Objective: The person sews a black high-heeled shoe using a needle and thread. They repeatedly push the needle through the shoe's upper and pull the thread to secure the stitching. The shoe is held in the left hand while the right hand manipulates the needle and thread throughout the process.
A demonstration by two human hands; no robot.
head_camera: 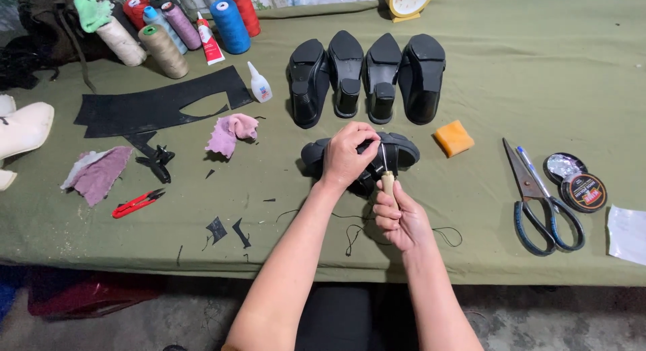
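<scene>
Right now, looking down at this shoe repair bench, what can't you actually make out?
- Head view: the awl tip, hidden where it meets the black shoe.
- The shoe's middle, covered by the left hand.
- The awl's handle end, buried in the right hand.
- The clock, cut off by the top edge.

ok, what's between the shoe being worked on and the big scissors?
In the head view, only an orange sponge lies between the black shoe and the scissors; otherwise it is green cloth.

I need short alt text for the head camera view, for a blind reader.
Left hand steadies a black shoe on a green table while right hand pushes a wooden-handled awl into it. Four black shoes lie behind, scissors at right.
</scene>
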